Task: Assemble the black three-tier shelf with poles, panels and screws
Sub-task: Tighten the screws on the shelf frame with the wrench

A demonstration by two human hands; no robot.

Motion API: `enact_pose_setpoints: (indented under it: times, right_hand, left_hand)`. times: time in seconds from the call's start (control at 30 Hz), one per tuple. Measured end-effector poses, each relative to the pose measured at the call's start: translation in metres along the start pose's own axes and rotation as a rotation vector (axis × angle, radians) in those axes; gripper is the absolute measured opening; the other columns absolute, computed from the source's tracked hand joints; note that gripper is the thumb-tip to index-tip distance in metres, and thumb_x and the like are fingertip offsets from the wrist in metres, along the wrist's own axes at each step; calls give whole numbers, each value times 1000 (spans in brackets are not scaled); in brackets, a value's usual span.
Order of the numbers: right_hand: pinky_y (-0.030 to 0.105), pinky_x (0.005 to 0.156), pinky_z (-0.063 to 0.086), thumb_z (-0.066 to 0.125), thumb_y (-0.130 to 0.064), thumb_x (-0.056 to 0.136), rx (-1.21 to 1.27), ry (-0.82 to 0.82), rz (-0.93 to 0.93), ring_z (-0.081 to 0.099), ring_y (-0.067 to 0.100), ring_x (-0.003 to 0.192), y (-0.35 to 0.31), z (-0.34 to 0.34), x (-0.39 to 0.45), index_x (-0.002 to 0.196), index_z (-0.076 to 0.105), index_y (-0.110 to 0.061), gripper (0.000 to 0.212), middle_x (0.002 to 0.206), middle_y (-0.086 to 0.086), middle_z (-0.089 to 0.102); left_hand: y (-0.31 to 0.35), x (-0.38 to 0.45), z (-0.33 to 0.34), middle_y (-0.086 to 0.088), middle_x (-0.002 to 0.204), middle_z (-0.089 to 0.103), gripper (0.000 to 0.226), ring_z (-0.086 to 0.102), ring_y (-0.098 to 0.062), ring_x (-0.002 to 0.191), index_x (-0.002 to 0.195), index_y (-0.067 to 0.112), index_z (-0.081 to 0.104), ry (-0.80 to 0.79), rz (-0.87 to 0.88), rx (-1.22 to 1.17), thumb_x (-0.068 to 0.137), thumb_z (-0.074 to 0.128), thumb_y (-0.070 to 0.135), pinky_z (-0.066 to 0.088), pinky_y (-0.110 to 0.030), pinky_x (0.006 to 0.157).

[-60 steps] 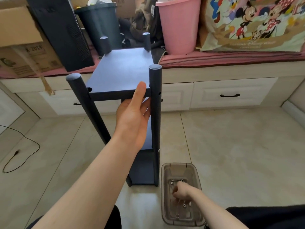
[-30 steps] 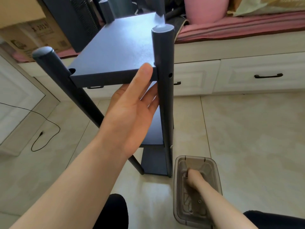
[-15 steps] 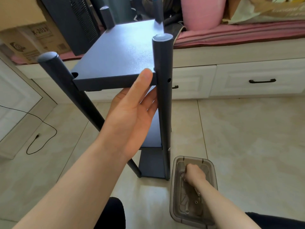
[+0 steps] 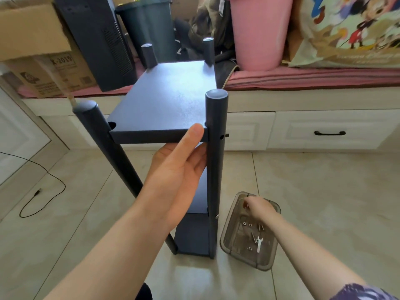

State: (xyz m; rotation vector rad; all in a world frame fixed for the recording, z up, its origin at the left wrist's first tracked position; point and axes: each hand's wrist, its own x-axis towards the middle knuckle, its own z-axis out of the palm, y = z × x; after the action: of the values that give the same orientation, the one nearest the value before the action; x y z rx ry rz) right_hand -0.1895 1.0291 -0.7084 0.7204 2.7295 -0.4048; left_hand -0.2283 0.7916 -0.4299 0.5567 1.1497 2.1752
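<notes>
- The shelf (image 4: 164, 100) is stood upright on the floor (image 4: 313, 191), with four poles and stacked panels.
- The top panel (image 4: 166, 98) is supported by the left hand (image 4: 175, 172): the thumb is laid against the panel's front edge and the fingers are reached beneath it, so this grip is grasping the panel.
- Just right of that grip, the near right pole (image 4: 214, 169) is seen upright, touching the fingers; a screw hole (image 4: 221, 137) is seen in its side at panel height.
- Left of that grip, the near left pole (image 4: 108, 144) is seen leaning away from the panel's corner notch.
- Beyond the grip, two rear poles (image 4: 149, 54) are seen rising above the panel's far edge.
- Below the grip, the lower panels (image 4: 192, 234) are seen between the near poles.
- The right hand (image 4: 257, 207) is reached down into the tray (image 4: 270, 263), which is set on the floor just right of the shelf's foot.
- Its fingers are curled at the tray's far end; whether this grip is grasping anything cannot be told.
- Nearer than that grip, screws (image 4: 259, 227), nuts (image 4: 244, 224) and a small wrench (image 4: 259, 243) are seen lying in the tray.
- Beyond the shelf, a pink bin (image 4: 259, 31), a dark bin (image 4: 149, 24) and a box (image 4: 32, 46) are seen on a bench.
- A cable (image 4: 43, 182) is seen on the floor far left of the grips.
</notes>
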Motion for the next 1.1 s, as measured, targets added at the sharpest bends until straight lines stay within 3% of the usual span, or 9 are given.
enact_pose_setpoints:
  times: [0.07,0.2,0.27,0.4,0.6,0.67,0.9,1.0,1.1]
  right_hand:
    - [37,87,52,48,-10,98,-18,-12,-77,62,29,107,-8,-31,-3,114,63,-16,23,119,10,64]
    - [29,79,53,56,-12,97,-18,-30,-183,66,21,95,-31,-90,-26,113,65,-11,18,106,7,70]
    - [32,85,54,58,-12,97,3,-90,-197,66,22,98,-39,-97,-44,114,64,-10,19,107,7,70]
    - [36,89,54,57,-6,93,-83,-206,-105,62,27,104,-45,-60,-77,114,61,-8,21,115,12,64]
    - [33,79,49,41,3,95,0,-164,73,58,27,97,-46,9,-88,122,52,-4,30,123,17,60]
    - [32,80,43,39,2,96,-16,-186,81,58,30,106,-44,28,-94,130,46,-2,35,129,19,57]
    - [31,78,42,51,-6,97,-144,-343,55,58,27,111,-27,30,-110,131,47,-1,35,134,17,55]
    - [27,75,46,64,-10,93,-207,-439,29,59,20,96,-26,2,-115,112,59,-6,20,128,12,63]
    - [27,63,53,63,-7,91,-167,-380,-30,62,18,74,-40,-50,-120,107,67,-3,17,111,13,72]
  left_hand:
    - [-1,1,1,-9,114,74,32,69,-22,113,102,10,73,6,-3,-4,80,69,33,55,-29,97]
    - [2,-2,3,-9,112,74,27,70,-23,110,96,13,76,11,4,-21,78,70,33,56,-27,92]
    - [4,-3,5,-8,111,74,27,70,-23,110,97,13,75,19,4,-19,79,69,31,57,-27,92]
    - [7,-8,6,-5,110,75,30,70,-21,110,105,11,71,16,-4,-4,82,67,30,55,-29,96]
    - [7,-6,2,-4,106,76,16,70,-22,110,99,13,72,-3,-18,3,98,59,21,53,-33,102]
    - [7,-6,0,-5,107,75,16,70,-23,111,102,11,71,-27,-23,10,97,60,22,54,-31,99]
    - [10,-7,-3,-6,112,75,23,69,-23,112,103,12,73,-58,-26,8,89,65,28,56,-28,95]
    - [8,-7,-2,-6,110,76,16,70,-23,111,95,17,76,-61,-14,14,90,66,28,57,-26,91]
    - [7,-7,0,-6,111,76,15,70,-23,111,92,20,78,-55,-4,22,88,67,29,57,-26,89]
